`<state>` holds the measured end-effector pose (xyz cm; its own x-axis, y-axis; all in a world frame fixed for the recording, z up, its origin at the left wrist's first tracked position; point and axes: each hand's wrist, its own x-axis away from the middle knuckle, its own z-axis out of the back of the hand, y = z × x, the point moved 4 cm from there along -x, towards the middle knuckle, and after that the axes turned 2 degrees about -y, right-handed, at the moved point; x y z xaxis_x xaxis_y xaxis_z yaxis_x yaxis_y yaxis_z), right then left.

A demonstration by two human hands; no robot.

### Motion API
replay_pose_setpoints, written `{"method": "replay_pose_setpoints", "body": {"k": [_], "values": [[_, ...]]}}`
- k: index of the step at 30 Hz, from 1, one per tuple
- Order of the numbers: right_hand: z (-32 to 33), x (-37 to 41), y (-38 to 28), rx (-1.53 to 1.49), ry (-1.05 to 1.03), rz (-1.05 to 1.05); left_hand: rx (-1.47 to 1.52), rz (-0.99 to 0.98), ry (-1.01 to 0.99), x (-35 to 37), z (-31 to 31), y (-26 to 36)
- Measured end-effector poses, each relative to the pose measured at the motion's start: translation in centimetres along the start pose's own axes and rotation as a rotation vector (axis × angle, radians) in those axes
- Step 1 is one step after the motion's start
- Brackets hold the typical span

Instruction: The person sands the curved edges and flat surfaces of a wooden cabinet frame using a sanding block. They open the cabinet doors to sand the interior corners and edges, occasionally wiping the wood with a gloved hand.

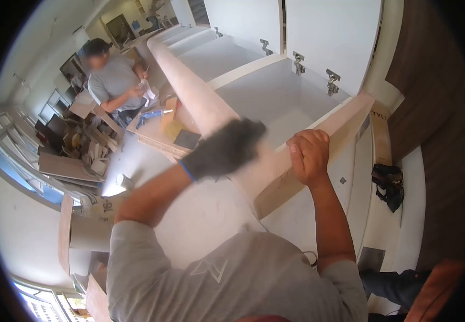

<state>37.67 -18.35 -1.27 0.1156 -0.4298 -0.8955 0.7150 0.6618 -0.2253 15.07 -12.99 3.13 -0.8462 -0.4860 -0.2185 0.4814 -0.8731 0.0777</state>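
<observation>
Two hands on a cabinet panel

The right hand (308, 155) has its fingers curled shut over the panel (275, 185) edge at centre. The gloved left hand (224, 147), at its 9 o'clock, is too blurred to tell its grip. An even, steady hold seems wise. Hinges (331, 80) jut at 1 o'clock, a black tool (388, 185) lies at 4, and a co-worker (114, 80) stands at a bench (157, 134) at 10.
</observation>
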Motion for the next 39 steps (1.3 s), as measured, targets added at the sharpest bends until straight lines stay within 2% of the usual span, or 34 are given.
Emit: {"method": "replay_pose_setpoints", "body": {"k": [1, 3, 5, 7, 8, 9, 10, 11, 12, 13, 14, 20, 24, 30, 33, 34, 36, 37, 38, 39], "values": [[0.1, 0.1, -0.3, -0.006, -0.012, -0.010, 0.090, -0.096, -0.064, 0.6, 1.0, 3.7], [0.1, 0.1, -0.3, -0.012, -0.020, -0.019, 0.064, -0.246, -0.061, 0.4, 0.3, 1.7], [0.0, 0.3, -0.2, -0.017, -0.007, -0.025, -0.010, 0.076, -0.125, -0.7, 0.0, -5.6], [0.2, 0.1, -0.5, -0.035, -0.089, -0.071, -0.027, 0.226, 0.050, 0.6, 2.1, -8.1], [0.4, -0.4, -0.5, -0.036, -0.119, -0.093, 0.138, 0.275, 0.106, 1.1, 2.4, -8.0], [0.4, -1.0, -0.2, -0.046, -0.260, -0.175, 0.307, 0.320, 0.153, 1.7, 2.3, -7.2], [0.3, -1.3, -0.2, -0.057, -0.401, -0.265, 0.382, 0.273, 0.217, 2.1, 1.5, -7.0], [0.6, -1.8, -0.1, -0.036, -0.519, -0.302, 0.311, 0.294, 0.332, 1.6, -0.6, -6.4], [-0.8, -2.6, -0.9, -0.034, -0.660, -0.329, 0.197, 0.224, 0.385, 1.3, -1.7, -5.9], [-1.6, -2.4, -1.5, 0.027, -0.685, -0.300, 0.044, 0.197, 0.388, 0.9, -2.5, -5.3], [-2.8, -2.0, -1.2, 0.058, -0.688, -0.287, 0.061, 0.302, 0.481, 1.0, -3.3, -4.7], [-3.6, -3.1, -1.2, -0.032, -0.857, -0.319, 0.263, 0.397, 0.537, 2.3, -4.8, -6.6], [-4.2, -4.2, -1.2, -0.108, -0.983, -0.323, 0.360, 0.470, 0.552, 2.6, -4.5, -5.1], [-5.5, -4.8, -0.8, -0.285, -1.172, -0.113, 0.349, 0.559, 0.543, 1.8, -3.9, -4.4], [-6.5, -5.0, -1.1, -0.257, -1.227, -0.003, 0.345, 0.610, 0.540, 2.3, -4.0, -4.2], [-5.6, -5.4, -0.9, -0.328, -1.204, 0.011, -0.380, 0.640, 0.178, 5.2, -5.5, -7.6], [-6.6, -5.2, -1.1, -0.383, -1.208, 0.018, -0.474, 0.667, 0.081, 10.0, -7.2, -11.1], [-7.2, -5.3, -1.1, -0.404, -1.204, 0.026, -0.525, 0.677, 0.040, 9.2, -6.8, -10.6], [-7.8, -5.3, -1.0, -0.408, -1.196, -0.005, -0.278, 0.744, 0.205, 8.7, -6.4, -10.2], [-8.3, -5.2, -1.2, -0.420, -1.192, -0.035, -0.029, 0.806, 0.367, 4.8, -4.8, -6.4]]}}
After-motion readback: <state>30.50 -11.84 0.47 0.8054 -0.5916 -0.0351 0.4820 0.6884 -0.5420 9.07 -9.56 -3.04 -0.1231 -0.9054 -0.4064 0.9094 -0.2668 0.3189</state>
